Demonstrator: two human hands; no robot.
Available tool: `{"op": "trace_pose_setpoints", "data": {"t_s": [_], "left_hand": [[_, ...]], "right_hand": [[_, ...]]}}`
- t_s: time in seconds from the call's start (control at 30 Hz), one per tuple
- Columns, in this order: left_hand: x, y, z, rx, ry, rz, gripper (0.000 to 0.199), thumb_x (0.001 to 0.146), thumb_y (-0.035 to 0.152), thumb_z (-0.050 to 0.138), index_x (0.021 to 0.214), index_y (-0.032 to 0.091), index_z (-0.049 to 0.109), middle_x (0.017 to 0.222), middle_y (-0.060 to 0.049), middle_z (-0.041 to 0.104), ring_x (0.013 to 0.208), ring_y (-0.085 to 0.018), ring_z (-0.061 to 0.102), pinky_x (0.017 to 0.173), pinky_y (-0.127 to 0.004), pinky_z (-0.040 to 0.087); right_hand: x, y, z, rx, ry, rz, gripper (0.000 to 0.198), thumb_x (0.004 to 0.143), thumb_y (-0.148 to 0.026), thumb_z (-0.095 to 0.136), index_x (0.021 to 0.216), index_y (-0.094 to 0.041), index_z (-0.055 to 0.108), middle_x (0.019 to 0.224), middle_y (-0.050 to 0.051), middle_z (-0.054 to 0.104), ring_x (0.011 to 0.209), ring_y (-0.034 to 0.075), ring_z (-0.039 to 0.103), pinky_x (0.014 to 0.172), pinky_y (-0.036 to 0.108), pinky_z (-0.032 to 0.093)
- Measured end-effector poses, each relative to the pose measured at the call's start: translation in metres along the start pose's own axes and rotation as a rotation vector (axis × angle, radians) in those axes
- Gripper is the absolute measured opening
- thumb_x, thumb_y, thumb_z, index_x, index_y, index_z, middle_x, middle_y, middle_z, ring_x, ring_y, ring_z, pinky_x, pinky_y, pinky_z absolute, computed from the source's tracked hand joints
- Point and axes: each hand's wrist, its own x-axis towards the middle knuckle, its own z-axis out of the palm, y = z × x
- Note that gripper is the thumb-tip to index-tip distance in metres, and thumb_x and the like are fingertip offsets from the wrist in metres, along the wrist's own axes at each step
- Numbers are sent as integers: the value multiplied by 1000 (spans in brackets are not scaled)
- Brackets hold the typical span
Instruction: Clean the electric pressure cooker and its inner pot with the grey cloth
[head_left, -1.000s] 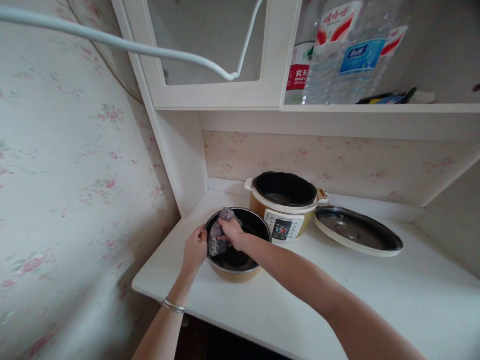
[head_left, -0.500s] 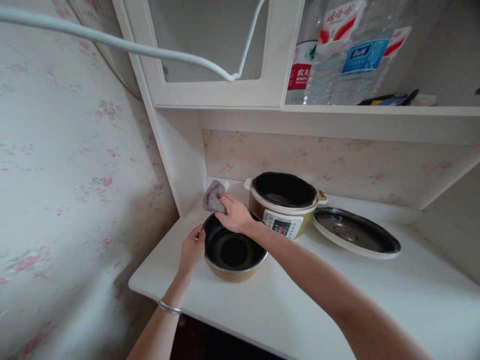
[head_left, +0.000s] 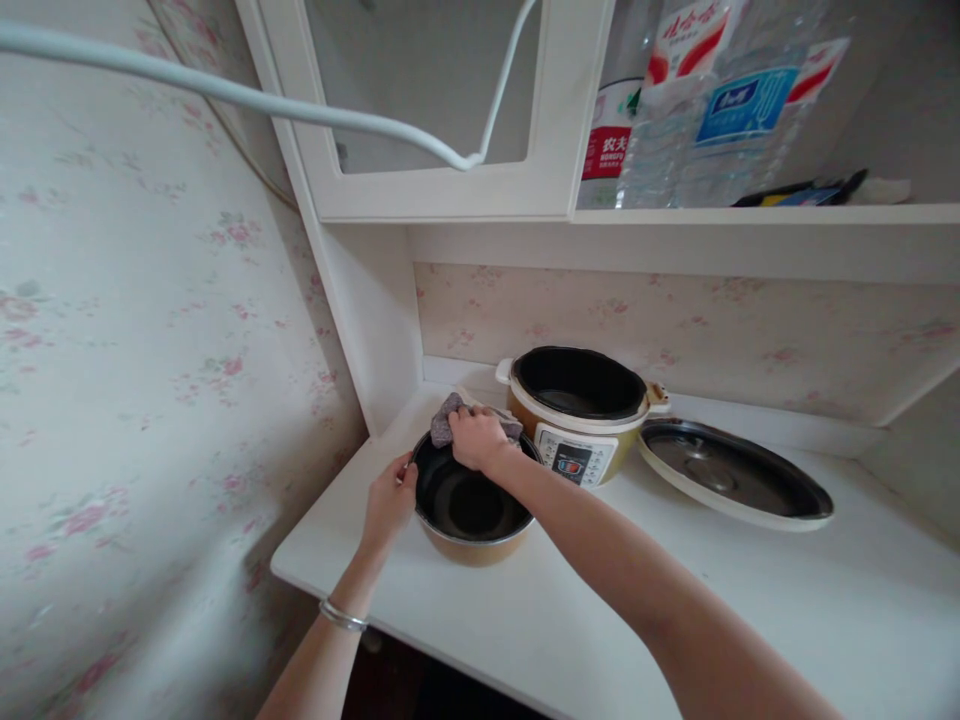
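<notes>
A round cooking pot [head_left: 472, 550], black inside and golden brown outside, sits on the white counter [head_left: 600, 600]. My left hand [head_left: 391, 500] grips its left rim, thumb and fingers closed over the edge. With my right hand [head_left: 477, 440] I press a grey cloth [head_left: 443, 420] against the far rim of the pot; the fingers are closed on the cloth, which spreads out on both sides of them. Just behind and to the right stands a rice cooker [head_left: 576, 450] with an uncovered black interior and a control panel on its front.
An oval lid [head_left: 731, 475] lies right of the cooker with its dark inner side up. Overhead, a cabinet shelf [head_left: 750, 215] holds several plastic bottles [head_left: 742, 110]. A white curved rod [head_left: 300, 105] crosses the upper left, and a flowered wall [head_left: 187, 380] borders the counter.
My right hand has moved slightly right and down with the cloth, which now lies along the far rim instead of bunched above it. My left hand keeps its hold on the rim.
</notes>
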Motion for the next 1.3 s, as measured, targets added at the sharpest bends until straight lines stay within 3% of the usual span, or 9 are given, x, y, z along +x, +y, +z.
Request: {"op": "trace_pose_setpoints", "data": {"t_s": [0.23,0.43,0.53,0.67,0.77,0.9,1.0,1.17,1.3], "left_hand": [[1,-2,2,2,4,-16,43,89,35,43,120,13,63,93,-8,71,83,-21,64,78,-30,47],[-2,-1,5,-18,37,-35,42,90,35,42,120,14,63,90,-8,71,80,-21,64,76,-31,47],[-3,0,5,-43,38,-28,42,89,34,42,119,13,63,93,-9,71,83,-21,65,76,-30,48],[-3,2,0,-81,-25,11,43,87,38,44,116,13,63,85,-7,71,77,-20,65,72,-29,49],[-1,4,-6,-42,-63,22,45,87,40,44,118,13,63,86,-7,72,77,-20,66,75,-29,49],[1,5,-8,8,-108,75,43,89,39,42,121,17,63,103,-6,73,90,-20,68,84,-29,49],[6,2,-8,54,-114,123,42,91,36,40,121,19,64,118,-6,69,101,-21,66,91,-30,47],[15,-2,-6,86,-89,121,44,90,38,42,122,18,64,119,-7,69,101,-22,66,91,-30,48],[18,-3,-8,95,-97,116,43,90,39,43,121,19,65,110,-6,72,95,-22,67,87,-31,49]], "right_hand": [[-20,7,-16,-8,-4,214,29,88,-15,34,112,-11,52,105,22,62,93,31,65,75,41,48],[-62,24,-58,182,49,239,28,91,-28,38,115,-17,46,108,15,64,94,30,64,81,38,44],[-95,20,-63,305,5,99,39,87,-24,42,126,-19,43,112,11,65,99,27,62,85,35,43],[-139,-6,-42,401,-29,-333,52,84,-19,45,135,-23,42,134,7,56,123,22,50,104,32,35],[-159,-13,-18,300,72,-598,48,90,-20,43,138,-23,43,145,5,47,136,23,37,115,40,24],[-176,14,2,138,272,-708,41,92,-17,44,132,-22,51,142,5,50,136,22,38,114,45,30],[-186,46,4,78,307,-645,45,89,-9,43,132,-19,52,140,6,51,136,23,39,114,48,29],[-206,80,10,199,306,-335,58,80,-3,42,137,-16,47,146,9,44,138,25,35,113,46,32],[-223,94,22,506,289,39,64,77,-7,44,140,-21,43,135,8,56,119,23,57,98,37,48]]}}
